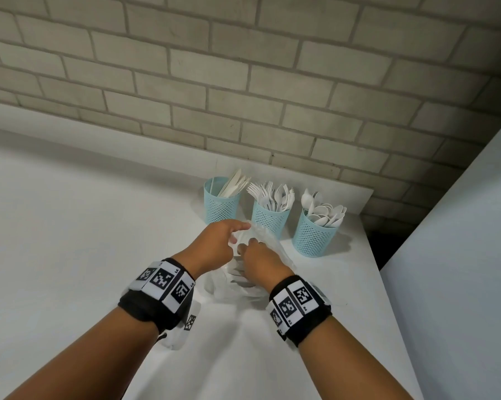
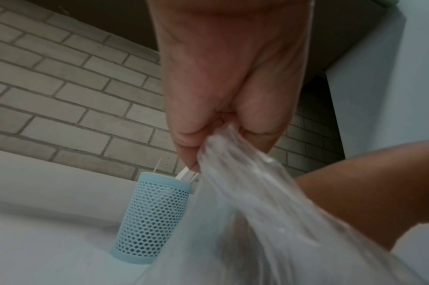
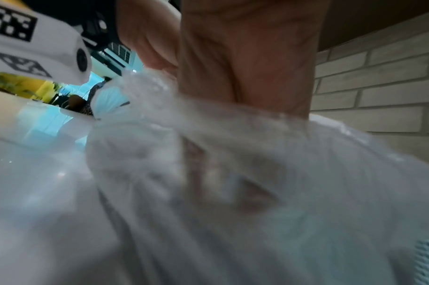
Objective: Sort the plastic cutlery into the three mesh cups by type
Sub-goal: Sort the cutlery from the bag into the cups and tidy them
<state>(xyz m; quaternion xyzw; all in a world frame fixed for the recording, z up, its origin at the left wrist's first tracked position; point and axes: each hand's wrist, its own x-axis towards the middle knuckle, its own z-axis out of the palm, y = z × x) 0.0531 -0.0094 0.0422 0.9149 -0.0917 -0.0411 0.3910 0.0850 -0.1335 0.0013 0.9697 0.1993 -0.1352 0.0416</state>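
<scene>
Three mesh cups stand behind one plastic bag; two hands grip it.

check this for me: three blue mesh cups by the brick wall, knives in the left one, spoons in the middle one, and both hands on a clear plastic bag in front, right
One slip: the middle cup holds forks, as the head view shows; the spoons are in the right cup. Knives are in the left cup, and the left hand and right hand are both at the clear plastic bag.
</scene>
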